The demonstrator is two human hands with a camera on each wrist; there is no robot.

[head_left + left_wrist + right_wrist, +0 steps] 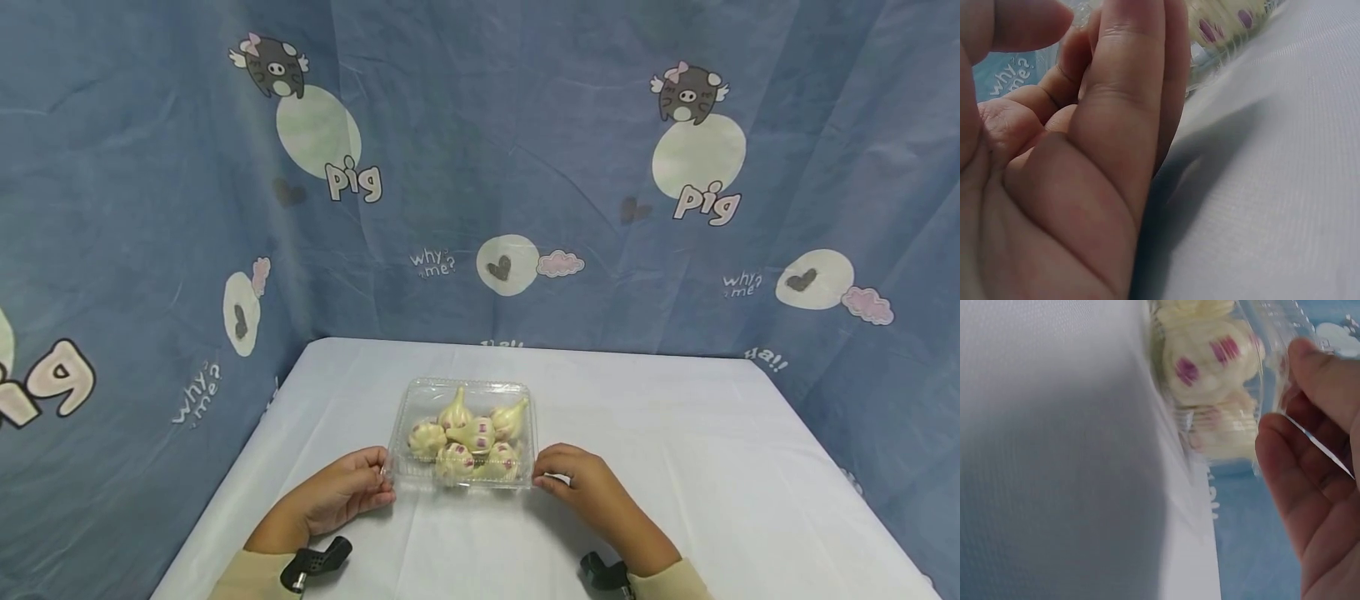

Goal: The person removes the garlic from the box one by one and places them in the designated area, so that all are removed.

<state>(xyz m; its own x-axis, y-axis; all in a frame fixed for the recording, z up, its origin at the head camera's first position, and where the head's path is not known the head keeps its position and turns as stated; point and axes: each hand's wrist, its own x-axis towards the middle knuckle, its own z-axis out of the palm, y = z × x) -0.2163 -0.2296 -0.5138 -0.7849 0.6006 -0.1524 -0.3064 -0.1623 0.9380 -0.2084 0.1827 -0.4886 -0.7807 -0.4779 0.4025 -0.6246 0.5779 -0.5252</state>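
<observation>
A clear plastic box (420, 400) is in the middle, between the two hands, over the near half of the white table (660, 425). I cannot tell if its bottom touches the table. Six garlic bulbs (474, 433) are inside. They are pale cream, and some have purple patches. They sit close together, with one in the middle and the rest around it. Two bulbs at the back have their stems pointing up or out to the side.

The left hand (345, 492) pinches the near left corner of the box with its thumb and fingers. In the left wrist view, the fingers hide most of that corner, and only a bit of the box shows behind them. The right hand (588, 483) pinches the near right corner. In the right wrist view, its thumb and fingertips are close together at the clear edge, right next to the bulbs. Dark shadows fall on the table by both hands.

Each arm has a tan sleeve (251, 579), and a small black gadget (318, 562) is on each wrist.

Behind the table and along its sides hangs a blue curtain (450, 100). It has dark pigs (274, 68) with little wings, big pale round spots (318, 132), gray hearts and pink clouds (560, 264). The words on it say "pig", "why me?" and "Ha!!"
</observation>
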